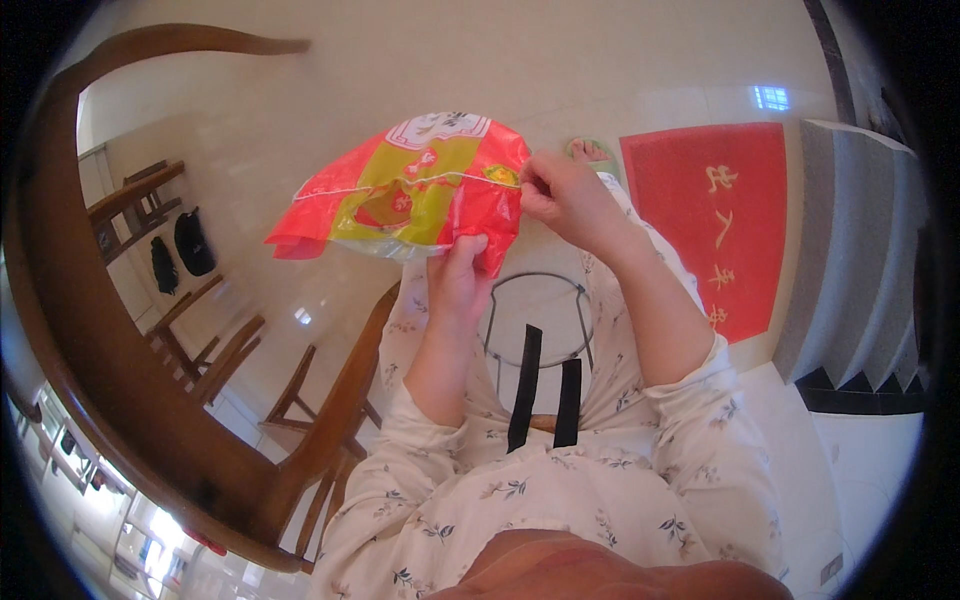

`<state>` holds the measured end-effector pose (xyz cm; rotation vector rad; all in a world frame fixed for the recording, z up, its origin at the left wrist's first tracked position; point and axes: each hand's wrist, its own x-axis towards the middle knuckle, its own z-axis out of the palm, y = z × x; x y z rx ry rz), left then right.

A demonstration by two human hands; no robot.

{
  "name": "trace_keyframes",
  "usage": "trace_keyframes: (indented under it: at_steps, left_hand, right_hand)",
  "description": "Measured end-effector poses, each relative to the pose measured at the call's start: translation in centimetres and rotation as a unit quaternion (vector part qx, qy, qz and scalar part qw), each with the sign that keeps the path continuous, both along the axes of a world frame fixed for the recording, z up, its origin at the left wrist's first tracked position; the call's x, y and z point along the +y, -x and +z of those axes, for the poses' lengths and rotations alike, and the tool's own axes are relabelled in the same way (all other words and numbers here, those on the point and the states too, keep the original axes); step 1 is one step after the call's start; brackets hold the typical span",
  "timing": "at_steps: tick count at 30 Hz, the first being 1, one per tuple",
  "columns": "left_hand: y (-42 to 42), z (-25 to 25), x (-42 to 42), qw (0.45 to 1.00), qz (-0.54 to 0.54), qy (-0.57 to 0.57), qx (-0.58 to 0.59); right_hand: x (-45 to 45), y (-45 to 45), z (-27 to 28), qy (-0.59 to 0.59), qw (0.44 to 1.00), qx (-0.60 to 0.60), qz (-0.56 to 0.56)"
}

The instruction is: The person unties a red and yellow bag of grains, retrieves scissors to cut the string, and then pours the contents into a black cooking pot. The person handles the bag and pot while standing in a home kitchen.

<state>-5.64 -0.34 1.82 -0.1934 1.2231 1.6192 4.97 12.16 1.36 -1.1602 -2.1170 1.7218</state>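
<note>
A red and gold plastic package (420,187) with printed characters and a clear lower edge is held up over my lap. A thin white string (375,186) runs across its printed face. My left hand (459,274) grips the bottom right part of the package, its thumb pressed on the red film. At the package's right end, my right hand (555,191) has its fingers closed together by the string's end. Whether they pinch the string or the film cannot be told. What the package contains is hidden.
A wooden table (112,360) with a glossy top stands at the left, with wooden chairs (225,360) beyond it. Dark slippers (196,241) lie on the tiled floor. A red doormat (720,225) bearing writing and grey steps (847,247) are at right. A metal-ringed stool (536,319) shows between my legs.
</note>
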Motion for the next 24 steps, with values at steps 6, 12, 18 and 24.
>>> trace_keyframes:
  at_steps: [6,12,18,24]
  left_hand:
    - [0.3,0.1,-0.1,0.999,-0.001,-0.022,-0.032]
    - [0.5,-0.2,-0.2,0.999,0.000,-0.029,-0.038]
    - [0.5,-0.2,-0.3,0.999,-0.002,-0.032,-0.017]
    - [0.6,0.1,0.1,0.999,-0.024,-0.035,-0.005]
  right_hand:
    - [0.9,-0.1,-0.9,0.202,0.975,0.072,-0.059]
    - [1.5,-1.1,-0.3,0.155,0.980,0.103,-0.072]
    - [1.0,-0.8,-0.2,-0.003,0.996,0.089,0.020]
    - [0.8,-0.2,-0.1,0.010,0.998,0.059,-0.036]
